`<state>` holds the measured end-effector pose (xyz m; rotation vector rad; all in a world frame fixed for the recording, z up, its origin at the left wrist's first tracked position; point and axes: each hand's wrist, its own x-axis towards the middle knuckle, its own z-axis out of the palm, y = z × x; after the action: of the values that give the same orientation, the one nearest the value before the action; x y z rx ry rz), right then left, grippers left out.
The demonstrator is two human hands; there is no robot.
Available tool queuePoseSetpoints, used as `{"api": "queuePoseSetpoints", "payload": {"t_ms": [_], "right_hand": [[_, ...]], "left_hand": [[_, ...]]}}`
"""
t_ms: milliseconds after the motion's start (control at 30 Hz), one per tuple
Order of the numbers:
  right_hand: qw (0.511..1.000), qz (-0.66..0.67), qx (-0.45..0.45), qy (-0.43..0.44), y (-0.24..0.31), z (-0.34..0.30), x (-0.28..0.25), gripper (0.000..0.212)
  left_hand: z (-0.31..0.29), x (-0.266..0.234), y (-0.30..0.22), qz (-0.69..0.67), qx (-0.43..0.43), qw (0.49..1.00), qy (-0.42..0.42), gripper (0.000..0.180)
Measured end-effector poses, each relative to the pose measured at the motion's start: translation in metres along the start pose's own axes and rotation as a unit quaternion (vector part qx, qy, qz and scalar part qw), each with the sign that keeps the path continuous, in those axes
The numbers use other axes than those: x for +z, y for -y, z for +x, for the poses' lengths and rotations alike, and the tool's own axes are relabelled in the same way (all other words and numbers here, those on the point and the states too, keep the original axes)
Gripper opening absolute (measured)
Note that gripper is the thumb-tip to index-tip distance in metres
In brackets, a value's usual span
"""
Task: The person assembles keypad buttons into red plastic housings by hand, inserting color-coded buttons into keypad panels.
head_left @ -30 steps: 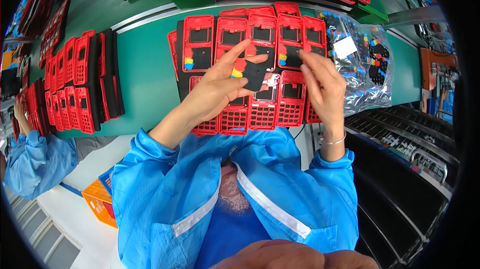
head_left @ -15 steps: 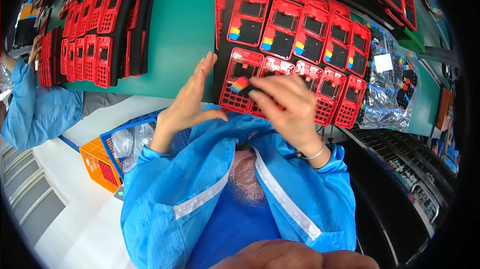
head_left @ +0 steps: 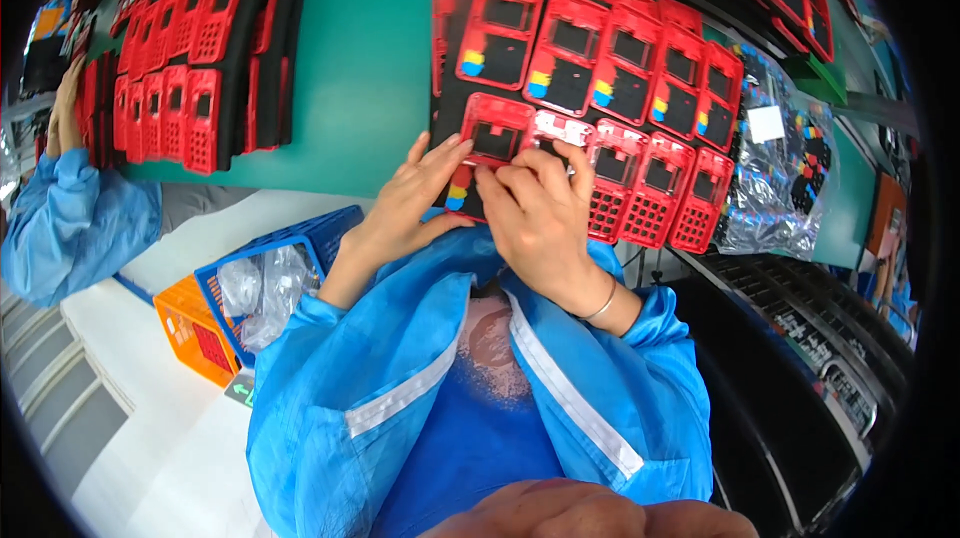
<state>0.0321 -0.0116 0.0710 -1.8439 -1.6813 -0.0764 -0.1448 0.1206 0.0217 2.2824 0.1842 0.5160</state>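
Note:
A black rubber keypad with red, yellow and blue keys lies in the lower half of a red phone housing, at the left end of the near row. My right hand bends over it, fingertips pressed on its upper right part and hiding much of it. My left hand lies along the housing's left edge, fingers stretched out, thumb near the bottom edge. In the far row, several housings have keypads in them. To the right in the near row, housings show bare key holes.
A clear plastic bag of keypads lies right of the housings. More red housings stand in rows on the left of the green table, near a co-worker's hands. Blue and orange crates stand below on the left.
My right hand has lowered the keypad from above into the left near housing and now presses on it. My left hand has moved right and down, onto the housing's edge.

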Motion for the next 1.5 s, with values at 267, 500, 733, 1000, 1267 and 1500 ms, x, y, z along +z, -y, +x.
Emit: {"api": "queuePoseSetpoints", "payload": {"t_ms": [267, 500, 733, 1000, 1267, 1500], "right_hand": [[0.998, 0.044, 0.005, 0.033, -0.012, -0.004, -0.004, 0.037], [0.97, -0.06, 0.183, -0.147, -0.134, -0.021, -0.127, 0.021], [0.875, -0.248, 0.396, -0.127, -0.311, -0.091, -0.223, 0.022], [0.923, -0.257, 0.281, 0.053, -0.387, -0.099, -0.227, 0.051], [0.895, -0.221, 0.386, -0.039, -0.348, -0.096, -0.224, 0.035], [0.916, -0.211, 0.249, -0.233, -0.253, -0.072, -0.212, 0.028]], "left_hand": [[-0.013, 0.008, 0.001, 0.173, 0.044, 0.984, 0.017, 0.071], [-0.002, 0.023, -0.007, 0.209, 0.096, 0.973, 0.03, 0.064], [0.009, 0.029, -0.018, 0.273, 0.055, 0.96, 0.033, 0.057], [0.005, 0.04, -0.02, 0.318, 0.045, 0.946, 0.036, 0.054], [-0.001, 0.048, -0.015, 0.294, 0.058, 0.953, -0.035, 0.062], [0.02, 0.06, -0.047, 0.254, 0.093, 0.963, -0.008, 0.072]]}}
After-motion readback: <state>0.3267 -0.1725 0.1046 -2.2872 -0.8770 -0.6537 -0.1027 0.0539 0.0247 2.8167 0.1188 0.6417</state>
